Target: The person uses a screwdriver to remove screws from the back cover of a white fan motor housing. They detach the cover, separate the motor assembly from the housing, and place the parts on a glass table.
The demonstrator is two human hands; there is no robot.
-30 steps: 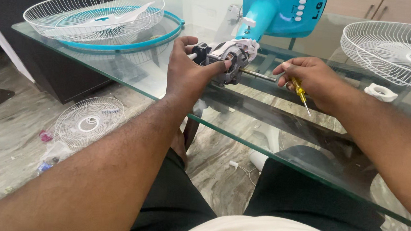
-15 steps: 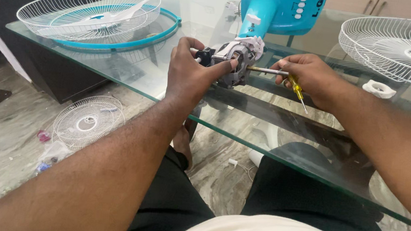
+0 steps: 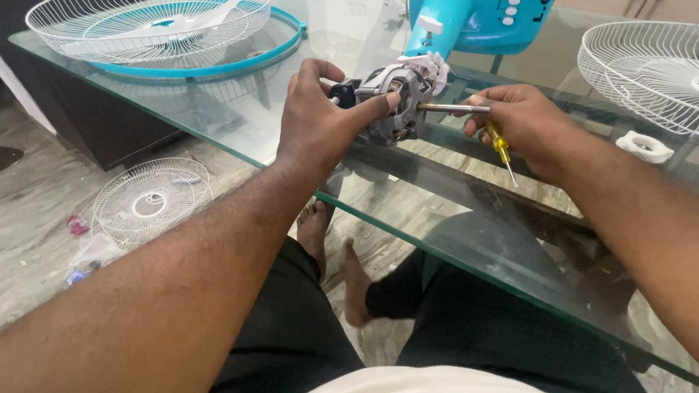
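From the head camera, the left hand (image 3: 318, 122) has its fingers clamped on a fan motor (image 3: 396, 99) held just above the glass surface (image 3: 303, 146), in front of the blue fan base (image 3: 475, 14). The right hand (image 3: 524, 123) pinches the motor's shaft (image 3: 452, 108) with a yellow screwdriver (image 3: 501, 149) tucked under its closed fingers. White grilles (image 3: 146, 14) lie at both far corners.
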